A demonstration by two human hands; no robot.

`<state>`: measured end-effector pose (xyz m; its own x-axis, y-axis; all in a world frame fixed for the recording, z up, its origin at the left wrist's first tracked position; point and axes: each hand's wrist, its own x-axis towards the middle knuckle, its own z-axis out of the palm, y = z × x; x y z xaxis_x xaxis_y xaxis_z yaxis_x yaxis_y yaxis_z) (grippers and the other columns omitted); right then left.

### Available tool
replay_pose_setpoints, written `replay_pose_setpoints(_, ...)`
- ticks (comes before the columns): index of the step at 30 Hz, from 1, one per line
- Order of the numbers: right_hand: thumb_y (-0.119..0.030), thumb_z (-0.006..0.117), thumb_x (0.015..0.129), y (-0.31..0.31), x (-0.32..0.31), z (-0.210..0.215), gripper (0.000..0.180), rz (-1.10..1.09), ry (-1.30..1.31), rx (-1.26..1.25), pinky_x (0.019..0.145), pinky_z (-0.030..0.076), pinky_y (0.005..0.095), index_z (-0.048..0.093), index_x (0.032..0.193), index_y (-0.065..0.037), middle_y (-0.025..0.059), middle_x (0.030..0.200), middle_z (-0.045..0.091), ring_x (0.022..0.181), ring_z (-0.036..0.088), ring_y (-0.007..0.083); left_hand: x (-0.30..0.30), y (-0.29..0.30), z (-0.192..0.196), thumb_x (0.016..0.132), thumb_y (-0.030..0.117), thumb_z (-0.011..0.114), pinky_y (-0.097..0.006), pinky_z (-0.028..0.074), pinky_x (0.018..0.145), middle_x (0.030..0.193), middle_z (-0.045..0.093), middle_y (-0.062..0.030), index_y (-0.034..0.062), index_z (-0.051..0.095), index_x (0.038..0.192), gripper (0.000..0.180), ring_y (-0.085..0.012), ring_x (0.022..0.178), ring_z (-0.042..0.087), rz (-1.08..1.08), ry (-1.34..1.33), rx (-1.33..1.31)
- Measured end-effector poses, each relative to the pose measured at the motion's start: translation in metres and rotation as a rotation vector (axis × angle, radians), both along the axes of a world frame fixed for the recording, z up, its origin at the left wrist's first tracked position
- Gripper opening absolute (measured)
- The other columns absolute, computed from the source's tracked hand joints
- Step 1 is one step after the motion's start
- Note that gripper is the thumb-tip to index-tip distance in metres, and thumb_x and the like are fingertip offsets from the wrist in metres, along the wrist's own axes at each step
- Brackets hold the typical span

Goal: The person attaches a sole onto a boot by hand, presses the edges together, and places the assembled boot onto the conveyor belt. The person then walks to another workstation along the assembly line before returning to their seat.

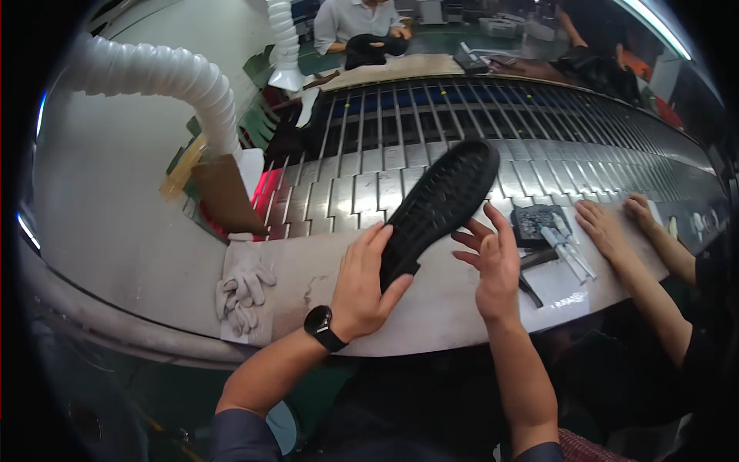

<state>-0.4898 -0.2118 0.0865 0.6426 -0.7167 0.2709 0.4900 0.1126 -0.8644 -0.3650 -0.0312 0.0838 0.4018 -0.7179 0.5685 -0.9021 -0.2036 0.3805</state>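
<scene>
A black shoe sole (445, 192) is tilted up above the table edge, its ribbed, hollowed inner side showing. My left hand (360, 286), with a black watch on its wrist, grips the sole's heel end between thumb and fingers. On the other side, my right hand (496, 273) has its fingers apart and half curled. Its fingertips come close to the sole's right edge; whether they touch it I cannot tell. Grey-white work gloves (245, 286) lie on the table to the left of my left hand.
Beyond the pale worktable (439, 316) runs a metal slat conveyor (369, 189). White ducts (165, 73) and a brown board (225, 194) stand left. At right are light-handled brushes (568, 252), a dark bristly block (536, 223) and a co-worker's hand (602, 229). Another person works across the conveyor.
</scene>
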Motion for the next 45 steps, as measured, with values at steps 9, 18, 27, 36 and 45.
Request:
replay_pose_setpoints(9,0.005,0.068,0.087,0.04,-0.001,0.036,0.052,-0.122,0.036,-0.717,0.096,0.052,0.0372,0.054,0.137,0.0,0.0195,0.123,0.067,0.114,0.067,0.0311,-0.035,-0.026,0.032,0.091,0.016,0.068,-0.046,0.033,0.117,0.152,0.04,-0.0233,-0.0055,0.023,0.156,0.083,-0.0348,0.14,0.042,-0.285,0.345,-0.679)
replay_pose_setpoints(18,-0.045,0.049,0.106,0.074,-0.029,0.014,0.067,-0.355,-0.152,-0.798,0.108,0.042,0.0441,0.04,0.147,0.007,0.0284,0.142,0.047,0.13,0.05,0.0394,-0.053,-0.03,0.03,0.102,0.047,0.056,-0.042,0.044,0.094,0.118,0.05,-0.0209,-0.0019,0.043,0.134,0.06,-0.0324,0.106,0.053,-0.208,0.128,-0.634)
replay_pose_setpoints(27,-0.058,0.042,0.105,0.069,-0.019,0.012,0.063,-0.467,-0.079,-0.725,0.072,0.048,0.0351,0.061,0.108,0.002,0.0134,0.095,0.059,0.082,0.059,0.0239,-0.086,-0.025,0.001,0.1,0.069,0.042,-0.032,0.043,0.068,0.087,0.056,-0.0104,0.0014,0.05,0.099,0.068,-0.0186,0.077,0.054,-0.128,0.425,-0.728)
replay_pose_setpoints(36,-0.056,0.047,0.105,0.089,-0.035,-0.03,0.059,-0.254,0.101,-0.511,0.06,0.046,0.0362,0.06,0.091,0.0,0.0124,0.076,0.057,0.067,0.06,0.0286,-0.095,0.007,-0.046,0.096,0.08,0.033,-0.029,0.037,0.06,0.074,0.048,-0.0018,0.0018,0.049,0.081,0.081,-0.012,0.068,0.046,-0.09,0.651,-0.546)
replay_pose_setpoints(45,-0.054,0.049,0.105,0.086,-0.05,-0.033,0.057,-0.202,0.168,-0.419,0.06,0.047,0.0375,0.06,0.092,0.0,0.0147,0.075,0.058,0.067,0.06,0.0317,-0.094,0.005,-0.04,0.096,0.08,0.034,-0.028,0.037,0.062,0.075,0.05,-0.0031,0.0023,0.048,0.08,0.081,-0.013,0.068,0.047,-0.073,0.627,-0.473)
